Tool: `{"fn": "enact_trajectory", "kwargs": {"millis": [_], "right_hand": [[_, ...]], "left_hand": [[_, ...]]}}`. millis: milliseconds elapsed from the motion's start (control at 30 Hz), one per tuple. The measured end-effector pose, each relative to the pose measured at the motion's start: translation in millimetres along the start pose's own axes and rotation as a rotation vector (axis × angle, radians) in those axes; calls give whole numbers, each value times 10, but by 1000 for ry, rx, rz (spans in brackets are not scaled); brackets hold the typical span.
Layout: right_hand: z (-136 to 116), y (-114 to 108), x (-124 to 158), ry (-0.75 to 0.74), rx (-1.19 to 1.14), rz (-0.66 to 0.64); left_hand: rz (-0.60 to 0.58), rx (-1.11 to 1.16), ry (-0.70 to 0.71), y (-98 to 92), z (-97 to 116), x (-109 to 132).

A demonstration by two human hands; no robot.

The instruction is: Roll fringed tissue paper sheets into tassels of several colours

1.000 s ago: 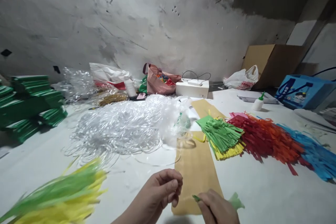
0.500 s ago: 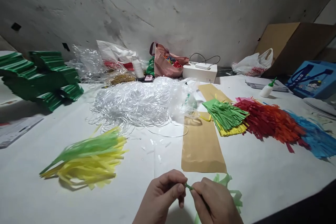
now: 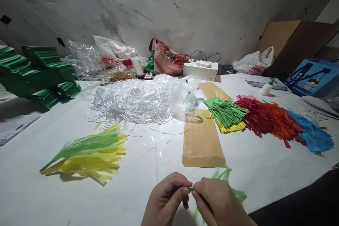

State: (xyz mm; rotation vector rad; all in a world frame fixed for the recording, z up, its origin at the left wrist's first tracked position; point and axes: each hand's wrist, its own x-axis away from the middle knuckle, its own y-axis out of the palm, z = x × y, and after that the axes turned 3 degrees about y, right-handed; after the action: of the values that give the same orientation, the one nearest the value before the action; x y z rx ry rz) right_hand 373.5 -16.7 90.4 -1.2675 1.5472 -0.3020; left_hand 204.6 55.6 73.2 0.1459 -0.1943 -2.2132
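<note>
The green paper tassel (image 3: 240,195) was over the table's (image 3: 84,204) near edge, its tip pinched between left (image 3: 168,197) and right hands (image 3: 217,197), fingers nearly closed; apparently a twisting step, calling next for steady pinches. Toward the far right corner, red lettering on the plastic bag (image 3: 249,64) was illegible.

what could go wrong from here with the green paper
The thin light-green fringed paper, pinched at one end by the left hand and right hand, might tear if pulled hard. The shiny clear stringy pile trails a loop over the edge of the flat brown paper piece, so shifting either could cause snagging.
</note>
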Motion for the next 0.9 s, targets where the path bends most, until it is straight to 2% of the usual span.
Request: {"fn": "enact_trajectory", "kwargs": {"millis": [167, 300, 467, 600, 700, 800, 900], "right_hand": [[1, -80, -8, -7, -12, -94], [-7, -103, -4, 72, -78, -163], [-10, -53, 54, 150, -196, -107], [8, -72, 113, 221, -254, -134], [23, -76, 157, 171, -215, -96], [25, -46, 192, 123, -179, -65], [16, -8, 207, 164, -155, -48]], "left_hand": [[1, -23, -14, 27, -67, 38], [18, -81, 53, 37, -81, 54], [-37, -247, 159, 1, -30, 30], [-22, -206, 126, 14, -19, 46], [16, -132, 77, 39, -40, 70], [-50, -160, 29, 32, -53, 72], [-96, -183, 5, 4, -47, 64]]}}
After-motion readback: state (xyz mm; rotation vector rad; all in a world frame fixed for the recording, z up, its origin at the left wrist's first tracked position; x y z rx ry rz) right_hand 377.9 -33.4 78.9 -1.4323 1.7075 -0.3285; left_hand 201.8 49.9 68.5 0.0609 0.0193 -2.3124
